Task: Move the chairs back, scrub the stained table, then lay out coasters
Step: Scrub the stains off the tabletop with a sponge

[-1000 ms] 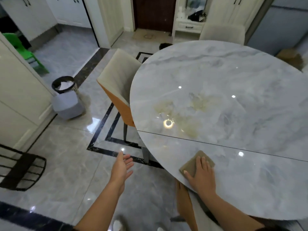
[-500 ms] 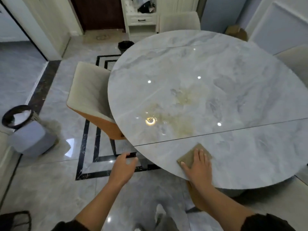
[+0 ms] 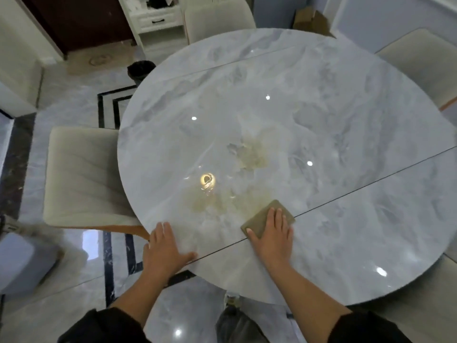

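A round grey marble table [image 3: 346,120] fills most of the view, with yellowish stains [image 3: 249,154] near its middle and more toward the near edge. My right hand [image 3: 273,240] presses flat on a tan scrubbing pad [image 3: 262,215] lying on the table by the seam line. My left hand [image 3: 164,248] rests flat on the table's near left edge, fingers apart, holding nothing. A cream chair [image 3: 81,177] with an orange shell stands at the left, its seat partly under the table. Other cream chairs stand at the far side [image 3: 217,18], the right [image 3: 420,63] and the lower right [image 3: 425,308].
A grey bin [image 3: 22,263] stands on the floor at the left. A small black bin [image 3: 139,70] sits beyond the table. A white cabinet [image 3: 158,23] and a cardboard box [image 3: 311,19] are at the back. The tiled floor is glossy.
My left hand came up from beside the table and now lies on its edge. My right hand slid the pad farther in, toward the stains. The camera has moved over the table.
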